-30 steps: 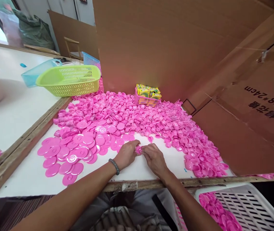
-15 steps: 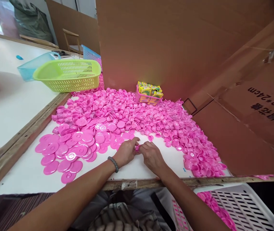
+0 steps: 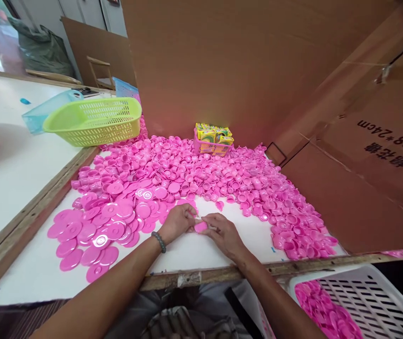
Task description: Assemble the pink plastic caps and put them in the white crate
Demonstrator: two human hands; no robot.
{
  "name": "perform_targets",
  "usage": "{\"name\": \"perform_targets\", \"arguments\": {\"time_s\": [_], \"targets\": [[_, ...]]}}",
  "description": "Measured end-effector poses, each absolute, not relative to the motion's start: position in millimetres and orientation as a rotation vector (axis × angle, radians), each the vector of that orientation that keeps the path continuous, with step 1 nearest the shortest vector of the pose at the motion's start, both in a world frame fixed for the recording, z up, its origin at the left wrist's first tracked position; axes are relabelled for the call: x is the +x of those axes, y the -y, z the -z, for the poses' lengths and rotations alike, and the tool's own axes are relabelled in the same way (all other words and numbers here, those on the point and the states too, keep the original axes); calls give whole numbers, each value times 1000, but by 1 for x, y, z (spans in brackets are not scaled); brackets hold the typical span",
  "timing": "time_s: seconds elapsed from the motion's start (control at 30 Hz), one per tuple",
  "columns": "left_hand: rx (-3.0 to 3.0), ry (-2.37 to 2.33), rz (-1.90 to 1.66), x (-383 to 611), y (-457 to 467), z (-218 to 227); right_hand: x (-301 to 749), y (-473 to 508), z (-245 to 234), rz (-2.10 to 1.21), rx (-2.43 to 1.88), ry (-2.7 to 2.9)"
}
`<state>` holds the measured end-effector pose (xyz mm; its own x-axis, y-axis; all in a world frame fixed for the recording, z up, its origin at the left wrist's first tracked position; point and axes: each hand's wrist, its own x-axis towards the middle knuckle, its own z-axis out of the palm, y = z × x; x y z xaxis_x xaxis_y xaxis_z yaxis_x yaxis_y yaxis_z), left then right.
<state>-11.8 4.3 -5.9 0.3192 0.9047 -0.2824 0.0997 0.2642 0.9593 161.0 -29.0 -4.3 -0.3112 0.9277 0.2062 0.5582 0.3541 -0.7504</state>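
Between my two hands, just above the white tabletop (image 3: pixel 222 249), is a small pink toy cup (image 3: pixel 201 227), partly covered by fingers. My left hand (image 3: pixel 179 222), with a beaded bracelet at the wrist, pinches it from the left. From the right, the thumb and fingers of my right hand (image 3: pixel 224 231) close on it. Flat pink toy saucers (image 3: pixel 109 230) lie in overlapping layers left of my hands. Beyond and to the right spreads a heap of pink toy cups (image 3: pixel 250 179) and similar small pieces.
A pink basket (image 3: pixel 213 149) of yellow boxes stands behind the heap against a cardboard wall (image 3: pixel 243 70). A green basket (image 3: pixel 95 122) sits at left across the wooden edge strip (image 3: pixel 38 202). Below the table's front edge, a white crate (image 3: pixel 374 301) holds pink pieces.
The pink piece between my hands shows more now, with its smooth rounded face visible. My fingers have shifted on it and the hands sit slightly lower. The view has tilted slightly.
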Motion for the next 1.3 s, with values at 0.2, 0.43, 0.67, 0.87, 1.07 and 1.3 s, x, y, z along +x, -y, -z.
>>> {"name": "perform_targets", "arguments": {"time_s": [0.2, 0.43, 0.67, 0.87, 1.07, 1.3], "targets": [[1083, -1184, -651, -10, -6, 4, 159, 28, -6, -377, -1216, 2361], [1070, -1239, -601, -7, -5, -1, 157, 33, -1, -333, -1253, 2310], [1102, -1110, -660, -13, -1, -2, 156, 36, 2, -424, -1272, 2198], [1076, -1108, -666, -12, -1, -1, 157, 38, -3, -608, -1276, 2123], [1077, -1081, -631, -12, -2, -2, 163, 35, 3, -939, -1336, 1985], [1137, -1191, -465, -11, 0, -6, 161, 33, 4, -932, -1342, 1953]]}}
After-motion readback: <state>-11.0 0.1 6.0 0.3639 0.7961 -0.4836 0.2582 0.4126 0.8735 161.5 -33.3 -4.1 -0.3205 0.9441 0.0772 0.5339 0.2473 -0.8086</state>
